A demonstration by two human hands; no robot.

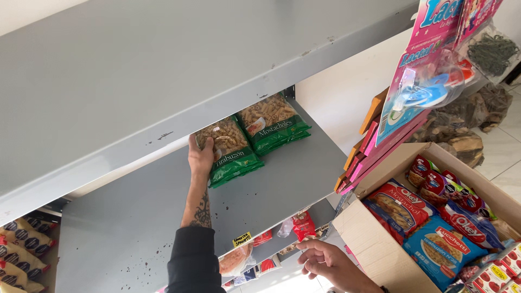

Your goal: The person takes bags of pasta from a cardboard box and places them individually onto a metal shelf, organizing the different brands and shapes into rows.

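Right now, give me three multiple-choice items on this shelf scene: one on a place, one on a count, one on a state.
1. Where does the left hand rest?
A. on a pasta bag on the grey shelf
B. inside the cardboard box
C. on the floor

2. How many green pasta bags lie on the middle shelf?
A. five
B. two stacks side by side
C. none

3. What is the state of the right hand?
A. closed around a bottle
B. open and holding nothing
C. hidden in a pocket

Answers:
1. A, the fingers lie on the nearer bag's top edge.
2. B, two green stacks sit side by side.
3. B, the fingers are spread in the air beside the cardboard box.
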